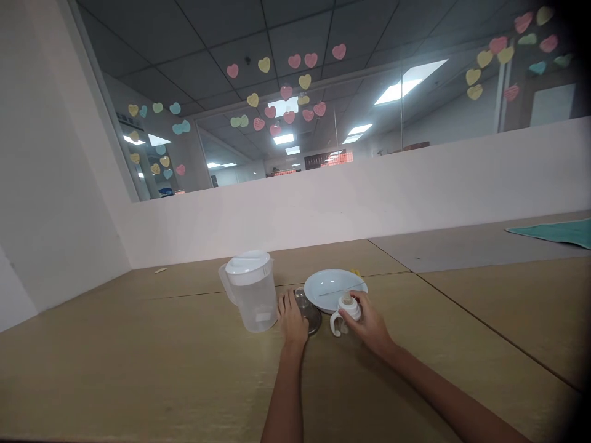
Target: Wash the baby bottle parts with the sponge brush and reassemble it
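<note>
My right hand (367,323) is closed around the top of a small white baby bottle (347,309) with side handles, standing on the tan table just in front of a white plate (335,287). My left hand (292,319) rests with fingers curled beside a clear domed cap (302,299) that sits on a dark round base (313,319); whether it grips anything is unclear. A clear plastic pitcher (252,290) with a white lid stands just left of my left hand. A thin stick lies across the plate.
A white partition wall (351,197) runs along the table's back and left. A teal cloth (561,232) lies at the far right. Table seams (462,307) run diagonally on the right. Heart stickers cover the glass above.
</note>
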A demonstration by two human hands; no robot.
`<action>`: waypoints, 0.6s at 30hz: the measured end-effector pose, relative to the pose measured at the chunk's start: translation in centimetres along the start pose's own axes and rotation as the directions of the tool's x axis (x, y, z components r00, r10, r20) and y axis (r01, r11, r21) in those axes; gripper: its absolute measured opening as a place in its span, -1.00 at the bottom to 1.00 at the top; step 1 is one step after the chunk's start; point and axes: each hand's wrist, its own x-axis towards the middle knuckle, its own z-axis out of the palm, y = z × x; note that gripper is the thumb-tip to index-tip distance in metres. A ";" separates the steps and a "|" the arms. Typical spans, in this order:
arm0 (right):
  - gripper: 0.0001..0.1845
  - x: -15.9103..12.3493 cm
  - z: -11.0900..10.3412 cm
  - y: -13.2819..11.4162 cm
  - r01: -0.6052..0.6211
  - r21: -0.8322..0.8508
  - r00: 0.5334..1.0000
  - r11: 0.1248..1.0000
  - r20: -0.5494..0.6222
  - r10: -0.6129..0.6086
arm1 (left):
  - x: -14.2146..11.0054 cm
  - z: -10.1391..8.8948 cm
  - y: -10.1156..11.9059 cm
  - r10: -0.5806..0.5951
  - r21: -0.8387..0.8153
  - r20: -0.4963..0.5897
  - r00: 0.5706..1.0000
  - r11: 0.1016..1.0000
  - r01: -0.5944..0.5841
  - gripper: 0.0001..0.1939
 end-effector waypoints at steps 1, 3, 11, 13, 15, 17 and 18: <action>-0.64 0.0 -0.1 -0.1 0.010 -0.004 1.000 1.000 0.007 -0.010 | 0.1 0.1 -0.2 0.004 0.034 0.052 0.999 0.999 -0.006 -0.19; -0.66 0.1 -0.2 -0.3 0.023 -0.007 1.000 1.000 0.020 -0.022 | 0.2 0.1 -0.4 0.038 0.077 0.145 0.989 0.996 -0.049 -0.09; -0.71 0.2 -0.1 -0.5 0.066 -0.012 0.998 0.998 0.006 -0.066 | -0.1 -0.1 -0.2 0.147 0.135 0.148 0.978 0.977 -0.167 -0.19; -0.70 0.1 0.0 -0.4 0.063 -0.021 0.998 0.998 0.002 -0.063 | -0.3 -0.2 0.0 0.146 0.147 0.089 0.985 0.977 -0.158 -0.30; -0.66 0.1 0.1 -0.3 0.053 -0.031 0.999 0.998 -0.007 -0.054 | -0.4 -0.2 0.2 0.129 0.145 0.047 0.991 0.980 -0.134 -0.41; -0.62 0.0 0.2 -0.2 0.042 -0.036 0.999 0.998 -0.012 -0.042 | -0.5 -0.3 0.3 0.094 0.122 0.018 0.995 0.988 -0.096 -0.53; -0.61 0.0 0.2 -0.1 0.036 -0.038 0.999 0.999 -0.011 -0.036 | -0.4 -0.4 0.4 0.073 0.107 0.006 0.997 0.992 -0.073 -0.60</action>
